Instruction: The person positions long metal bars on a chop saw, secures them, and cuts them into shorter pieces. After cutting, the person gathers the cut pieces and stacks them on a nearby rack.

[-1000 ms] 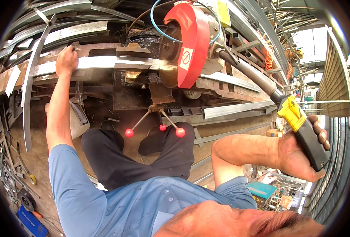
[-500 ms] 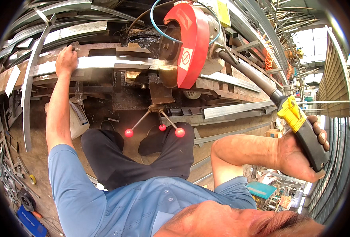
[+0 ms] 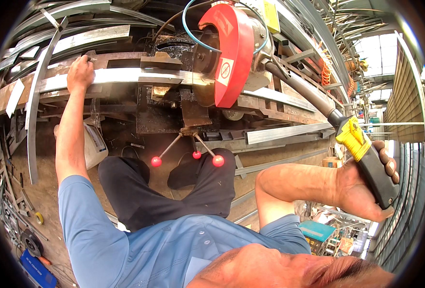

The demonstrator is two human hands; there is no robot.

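Left of the red guard [image 3: 235,48] (prohibition sticker [image 3: 225,70]), the left hand [image 3: 80,74] crosses a shiny bar [image 3: 119,76], grip unclear; the right hand [image 3: 355,193] clasps a black-yellow handle [image 3: 376,175].

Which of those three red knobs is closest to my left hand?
The leftmost knob; the middle knob and right knob both sit farther from your left hand.

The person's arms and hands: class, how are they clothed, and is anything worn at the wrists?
Short blue sleeves cover the upper parts, leaving both forearms bare. The left hand and right hand are ungloved, with no watch visible.
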